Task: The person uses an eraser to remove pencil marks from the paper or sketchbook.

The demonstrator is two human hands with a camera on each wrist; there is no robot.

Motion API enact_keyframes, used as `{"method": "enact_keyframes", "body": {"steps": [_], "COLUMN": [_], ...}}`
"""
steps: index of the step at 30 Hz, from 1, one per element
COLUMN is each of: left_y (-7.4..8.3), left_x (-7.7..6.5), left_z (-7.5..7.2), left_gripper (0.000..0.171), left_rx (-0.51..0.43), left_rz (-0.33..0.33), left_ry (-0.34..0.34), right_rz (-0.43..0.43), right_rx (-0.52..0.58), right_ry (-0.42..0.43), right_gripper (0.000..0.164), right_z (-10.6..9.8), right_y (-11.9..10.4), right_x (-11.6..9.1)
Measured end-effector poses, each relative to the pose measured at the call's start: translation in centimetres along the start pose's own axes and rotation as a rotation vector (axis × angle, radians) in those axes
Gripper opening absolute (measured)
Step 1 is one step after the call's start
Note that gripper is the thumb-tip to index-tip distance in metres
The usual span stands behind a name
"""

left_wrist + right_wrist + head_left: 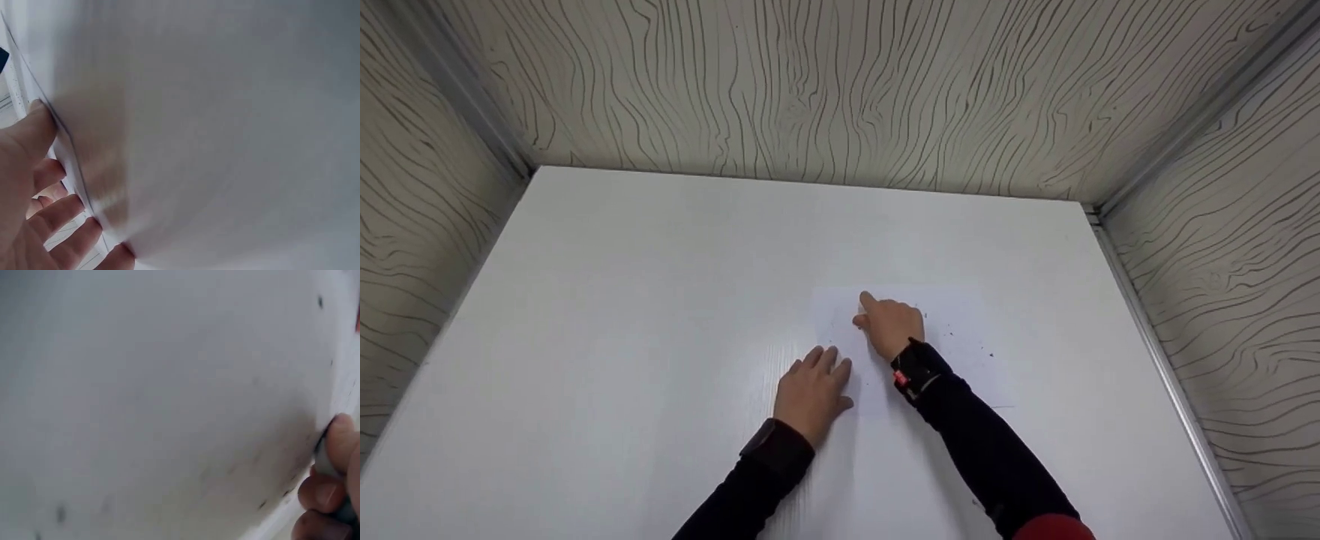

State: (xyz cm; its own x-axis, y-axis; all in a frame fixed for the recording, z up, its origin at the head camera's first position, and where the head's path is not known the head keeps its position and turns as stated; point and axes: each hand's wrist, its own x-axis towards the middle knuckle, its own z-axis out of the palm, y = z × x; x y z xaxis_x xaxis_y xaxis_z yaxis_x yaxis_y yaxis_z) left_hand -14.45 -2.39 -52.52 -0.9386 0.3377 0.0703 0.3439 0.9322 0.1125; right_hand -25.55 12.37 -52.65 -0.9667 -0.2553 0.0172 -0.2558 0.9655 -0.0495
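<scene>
A sheet of white paper (967,382) lies flat on the white table, dotted with small dark crumbs. My right hand (891,326) is over the upper middle of the sheet and pinches a small pale eraser (323,461) between thumb and curled fingers. The eraser's dark-smudged end is down at the paper, and most of its body is hidden in the hand. With fingers spread, my left hand (812,390) rests at the sheet's left edge. In the left wrist view its thumb and fingertips (118,259) touch along the paper's edge.
The white tabletop (622,300) reaches back to a wood-grain patterned wall (810,90), with similar panels on both sides. Metal rails run along the corners and the right edge. A dark speck (976,502) lies on the table beside the right forearm.
</scene>
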Motion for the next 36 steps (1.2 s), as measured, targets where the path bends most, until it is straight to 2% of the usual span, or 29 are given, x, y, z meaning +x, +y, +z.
{"method": "enact_keyframes", "body": {"steps": [3, 6, 12, 16, 21, 25, 28, 32, 36], "left_y": [0.0, 0.0, -0.1, -0.4, -0.2, 0.3, 0.4, 0.1, -0.3], "left_x": [0.0, -0.1, -0.2, -0.2, 0.0, 0.2, 0.4, 0.2, -0.6], "left_z": [-0.3, -0.3, -0.2, -0.1, -0.1, -0.5, -0.8, -1.0, -1.1], "left_gripper": [0.055, 0.055, 0.055, 0.055, 0.055, 0.054, 0.054, 0.053, 0.050], "left_rx": [0.006, 0.008, -0.005, -0.005, 0.010, 0.021, 0.018, -0.013, -0.062], "left_rz": [-0.002, -0.009, 0.001, 0.001, 0.010, 0.026, 0.033, 0.024, 0.015], "left_ry": [-0.013, -0.034, 0.010, 0.027, 0.034, 0.045, 0.047, 0.017, -0.019], "right_rz": [0.061, 0.073, -0.029, -0.059, 0.002, 0.052, 0.086, 0.117, 0.128], "right_rx": [0.022, 0.048, 0.064, 0.045, 0.062, 0.049, 0.080, 0.162, 0.212], "right_ry": [-0.004, -0.032, -0.047, -0.052, -0.015, 0.018, 0.024, 0.033, -0.009], "right_gripper": [0.025, 0.024, 0.024, 0.025, 0.024, 0.027, 0.028, 0.028, 0.029], "right_z": [-0.5, -0.9, -0.8, -0.3, -0.4, -0.9, -1.6, -2.8, -3.5], "right_y": [0.6, 0.6, -0.1, 0.4, 2.1, 3.6, 4.5, 5.2, 5.7], "right_x": [1.1, 1.5, -0.4, -0.2, 1.4, 1.7, 1.3, 0.5, -0.7]}}
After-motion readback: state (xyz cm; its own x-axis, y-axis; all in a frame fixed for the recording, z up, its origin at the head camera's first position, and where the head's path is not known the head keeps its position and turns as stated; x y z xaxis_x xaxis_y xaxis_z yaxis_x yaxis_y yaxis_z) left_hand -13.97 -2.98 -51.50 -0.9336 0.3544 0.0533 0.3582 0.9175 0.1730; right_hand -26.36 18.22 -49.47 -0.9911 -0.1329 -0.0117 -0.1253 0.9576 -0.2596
